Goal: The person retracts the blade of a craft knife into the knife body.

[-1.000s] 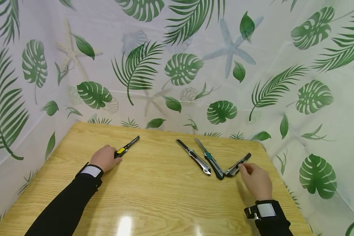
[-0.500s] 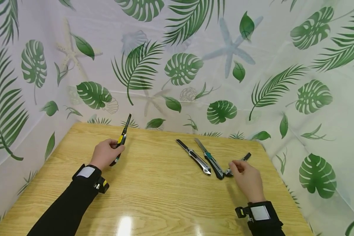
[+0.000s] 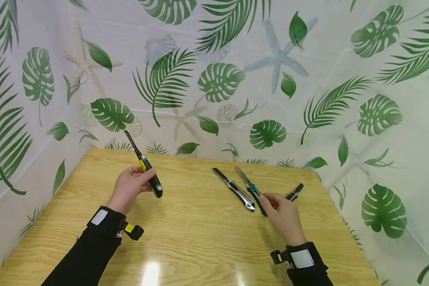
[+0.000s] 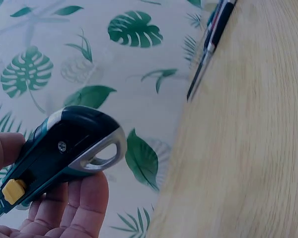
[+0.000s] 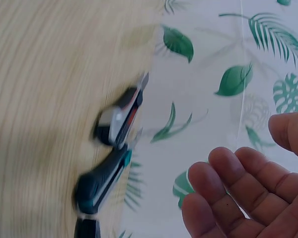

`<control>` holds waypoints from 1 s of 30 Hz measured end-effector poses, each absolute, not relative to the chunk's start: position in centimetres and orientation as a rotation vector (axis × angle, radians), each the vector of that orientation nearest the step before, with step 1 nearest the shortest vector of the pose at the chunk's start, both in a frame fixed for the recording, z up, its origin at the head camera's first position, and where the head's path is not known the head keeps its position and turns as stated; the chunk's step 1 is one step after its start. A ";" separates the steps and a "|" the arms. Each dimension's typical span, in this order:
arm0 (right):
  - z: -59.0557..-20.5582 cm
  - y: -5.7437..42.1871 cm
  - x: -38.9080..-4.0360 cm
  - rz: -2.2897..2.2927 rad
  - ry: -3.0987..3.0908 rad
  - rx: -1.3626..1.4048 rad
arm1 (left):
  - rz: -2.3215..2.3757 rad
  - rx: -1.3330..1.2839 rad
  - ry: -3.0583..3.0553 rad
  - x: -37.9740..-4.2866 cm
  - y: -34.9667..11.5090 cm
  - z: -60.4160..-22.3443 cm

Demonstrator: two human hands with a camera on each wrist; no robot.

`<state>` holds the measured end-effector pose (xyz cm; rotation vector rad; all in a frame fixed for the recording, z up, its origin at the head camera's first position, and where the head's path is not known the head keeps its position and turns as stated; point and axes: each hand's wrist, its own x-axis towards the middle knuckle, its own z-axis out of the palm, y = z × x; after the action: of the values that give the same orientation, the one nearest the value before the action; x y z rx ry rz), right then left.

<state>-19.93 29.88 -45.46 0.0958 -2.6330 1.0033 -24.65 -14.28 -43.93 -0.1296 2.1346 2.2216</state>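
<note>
My left hand (image 3: pixel 128 186) holds a utility knife (image 3: pixel 156 185) up over the left part of the table, its dark blade pointing up and away to the left. A yellow slider (image 4: pixel 13 191) and a looped silver end show on the knife in the left wrist view. My right hand (image 3: pixel 285 217) is empty, its fingers loosely bent above the right part of the table. It overlaps a black-and-teal utility knife (image 3: pixel 251 186) and a short dark utility knife (image 3: pixel 295 191) in the head view. Left of these lies a silver-and-black utility knife (image 3: pixel 240 194), blade out.
The wooden table (image 3: pixel 189 238) meets a white leaf-print cloth (image 3: pixel 186 87) along its back edge, and the cloth also rises at both sides. A black band with a small camera (image 3: pixel 137 232) sits on the left wrist; the right wrist wears one too.
My left hand has lifted the yellow-slider utility knife off the table and turned its blade from rightward to leftward. My right hand has moved left from the short utility knife, empty.
</note>
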 end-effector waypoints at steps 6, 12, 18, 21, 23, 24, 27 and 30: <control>-45.1 27.9 -19.6 1.086 -2.655 0.179 | 2.274 -0.048 2.032 -23.5 -13.0 -42.8; -44.3 26.0 -18.9 1.141 -2.658 0.271 | 2.280 0.039 2.064 -22.7 -11.4 -42.2; -43.6 24.4 -18.5 1.190 -2.654 0.374 | 2.260 0.074 2.092 -21.7 -9.9 -42.1; -43.3 23.7 -18.2 1.267 -2.661 0.403 | 2.254 0.094 2.089 -21.1 -9.0 -42.2; -43.2 23.1 -18.0 1.310 -2.663 0.422 | 2.256 0.105 2.080 -20.6 -8.4 -42.3; -43.2 22.8 -17.9 1.328 -2.662 0.433 | 2.260 0.112 2.072 -20.4 -8.0 -42.3; -43.0 21.9 -17.5 1.406 -2.659 0.459 | 2.259 0.135 2.043 -19.6 -7.0 -42.4; -43.0 21.1 -17.2 1.519 -2.654 0.500 | 2.257 0.151 2.019 -18.9 -6.0 -42.6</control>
<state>-17.16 21.09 -42.96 0.5004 -2.6538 1.5186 -18.91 -6.00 -42.63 0.1513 2.0186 2.2568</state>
